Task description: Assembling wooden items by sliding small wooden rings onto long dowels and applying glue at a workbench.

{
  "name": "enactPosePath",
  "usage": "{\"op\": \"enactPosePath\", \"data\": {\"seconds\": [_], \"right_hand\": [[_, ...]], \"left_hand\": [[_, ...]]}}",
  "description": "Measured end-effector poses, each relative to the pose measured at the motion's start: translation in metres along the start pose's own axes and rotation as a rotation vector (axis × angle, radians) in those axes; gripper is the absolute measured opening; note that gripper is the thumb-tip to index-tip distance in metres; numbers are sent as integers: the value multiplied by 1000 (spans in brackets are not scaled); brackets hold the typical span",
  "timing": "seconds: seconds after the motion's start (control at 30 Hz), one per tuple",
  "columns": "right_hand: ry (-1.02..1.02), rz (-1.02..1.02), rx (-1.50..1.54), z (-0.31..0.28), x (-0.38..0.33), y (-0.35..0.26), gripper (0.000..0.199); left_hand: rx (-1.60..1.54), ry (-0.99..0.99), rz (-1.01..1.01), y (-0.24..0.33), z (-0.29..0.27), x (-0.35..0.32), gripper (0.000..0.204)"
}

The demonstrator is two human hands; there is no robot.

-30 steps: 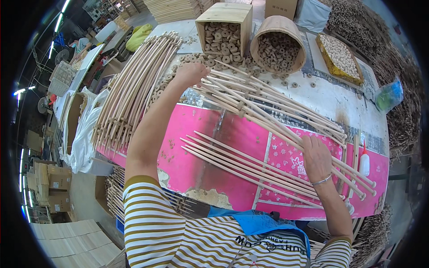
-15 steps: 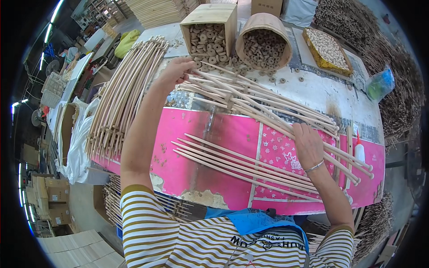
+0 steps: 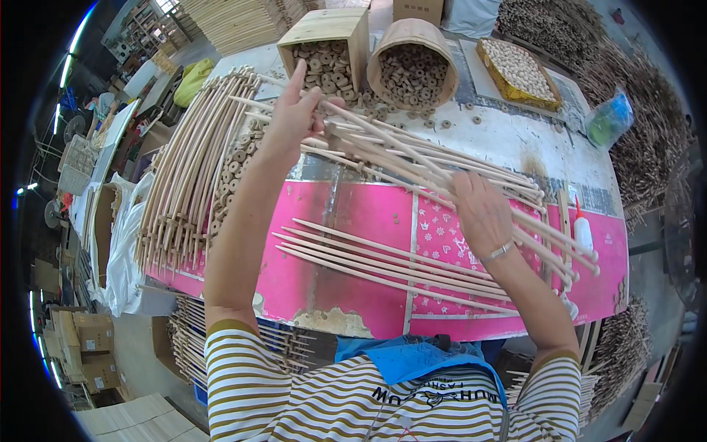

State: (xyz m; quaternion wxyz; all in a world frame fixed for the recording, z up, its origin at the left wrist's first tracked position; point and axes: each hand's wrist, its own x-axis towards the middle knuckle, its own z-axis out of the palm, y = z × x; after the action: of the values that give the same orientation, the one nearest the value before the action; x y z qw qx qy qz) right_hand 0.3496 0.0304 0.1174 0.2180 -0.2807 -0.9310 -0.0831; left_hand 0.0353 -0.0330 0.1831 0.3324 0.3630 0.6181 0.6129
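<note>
My right hand (image 3: 482, 215) is wrapped around a bundle of long pale wooden sticks (image 3: 545, 234) with knobbed ends at the right. At their far-left tips is my left hand (image 3: 293, 114), index finger stretched up, the other fingers bent at the stick ends; its exact grip is partly hidden. A wooden ring (image 3: 331, 134) sits around sticks just beside that hand, slightly blurred. More knobbed sticks (image 3: 490, 174) lie behind the held bundle. Nearer me, several separate sticks (image 3: 390, 267) rest side by side on the pink table covering (image 3: 353, 206).
A square wooden bin (image 3: 324, 33) and a round wooden tub (image 3: 414, 37) lie tipped, full of wooden rings. Loose rings (image 3: 234, 166) are heaped beside a large stick stack (image 3: 188, 169) at left. To the right are a yellow tray (image 3: 508, 88) of small pale pieces and a white glue bottle (image 3: 582, 234).
My left index finger has lifted and straightened. The held bundle has shifted slightly with my right hand. The heap of rings left of my left forearm has come into sight.
</note>
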Motion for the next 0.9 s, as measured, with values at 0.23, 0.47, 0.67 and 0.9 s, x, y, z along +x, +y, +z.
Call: {"op": "enactPosePath", "data": {"seconds": [0.23, 0.47, 0.67, 0.9], "right_hand": [[112, -22, 140, 62, 35, 17, 15], [27, -45, 219, 129, 2, 32, 41], [-162, -27, 241, 131, -34, 55, 93], [-118, -95, 151, 163, -10, 97, 89]], "left_hand": [[294, 62, 107, 18, -3, 10, 64], [1136, 65, 531, -93, -1, -36, 77], [1302, -364, 515, -153, 48, -53, 96], [1409, -375, 609, -177, 63, 3, 90]]}}
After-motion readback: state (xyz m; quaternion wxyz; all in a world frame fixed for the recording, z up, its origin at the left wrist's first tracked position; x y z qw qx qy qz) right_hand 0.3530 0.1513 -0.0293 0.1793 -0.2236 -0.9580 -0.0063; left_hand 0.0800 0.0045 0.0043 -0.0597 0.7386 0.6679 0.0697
